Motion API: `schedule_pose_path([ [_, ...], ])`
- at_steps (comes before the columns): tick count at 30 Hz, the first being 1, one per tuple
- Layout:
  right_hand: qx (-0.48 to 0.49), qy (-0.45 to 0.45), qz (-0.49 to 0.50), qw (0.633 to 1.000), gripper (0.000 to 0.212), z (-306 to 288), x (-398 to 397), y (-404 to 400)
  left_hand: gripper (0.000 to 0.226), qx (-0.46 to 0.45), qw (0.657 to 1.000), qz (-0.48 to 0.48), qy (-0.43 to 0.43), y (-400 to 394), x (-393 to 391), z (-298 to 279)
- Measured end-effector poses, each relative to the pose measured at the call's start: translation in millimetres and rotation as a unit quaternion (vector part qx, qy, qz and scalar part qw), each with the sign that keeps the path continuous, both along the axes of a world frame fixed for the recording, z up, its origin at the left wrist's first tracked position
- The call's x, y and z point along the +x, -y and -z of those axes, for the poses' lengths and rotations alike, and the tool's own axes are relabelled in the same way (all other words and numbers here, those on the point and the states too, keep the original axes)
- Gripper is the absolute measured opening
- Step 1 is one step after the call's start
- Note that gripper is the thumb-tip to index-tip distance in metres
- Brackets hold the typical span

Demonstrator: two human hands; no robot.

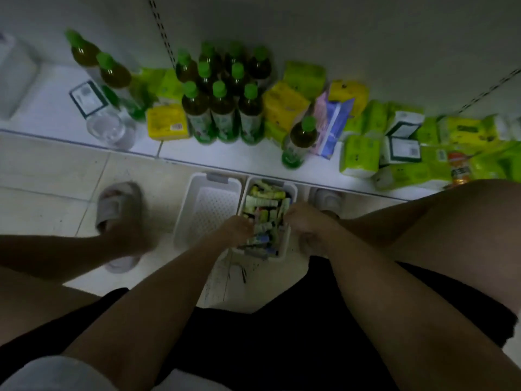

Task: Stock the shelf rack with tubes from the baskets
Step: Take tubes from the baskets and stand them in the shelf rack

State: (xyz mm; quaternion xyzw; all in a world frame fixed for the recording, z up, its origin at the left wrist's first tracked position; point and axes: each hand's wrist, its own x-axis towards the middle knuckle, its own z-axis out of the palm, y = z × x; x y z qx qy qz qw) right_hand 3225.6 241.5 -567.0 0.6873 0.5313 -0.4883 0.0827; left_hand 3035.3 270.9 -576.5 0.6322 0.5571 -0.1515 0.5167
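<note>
Reaching into the right basket [293, 190], both hands' grips were unclear: left hand [235, 228], right hand [303, 218]; tubes [265, 206] lay jumbled, axes mixed.

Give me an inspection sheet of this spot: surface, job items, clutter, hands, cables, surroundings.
Surface: pale tiled floor; low white shelf.
Job's things: full basket of tubes; empty basket beside it.
Clutter: green-capped bottles, yellow and green tissue packs, clear jar on shelf.
Hands: left hand and right hand reach into full basket; grip unclear.
Cables: nothing seen.
Surroundings: grey slippers, white wall.
</note>
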Motion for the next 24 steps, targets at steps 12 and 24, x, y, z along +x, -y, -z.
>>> schedule_pose_path([
  [12, 0.045, 0.163, -0.262, 0.95, 0.025, 81, -3, -6, 0.056, -0.026, 0.998, -0.025, 0.051, 3, 21, 88],
  [24, 0.098, 0.258, -0.357, 0.893, 0.038, 114, 9, -4, 0.078, 0.07, 0.975, 0.171, -0.121, 10, 35, 129],
])
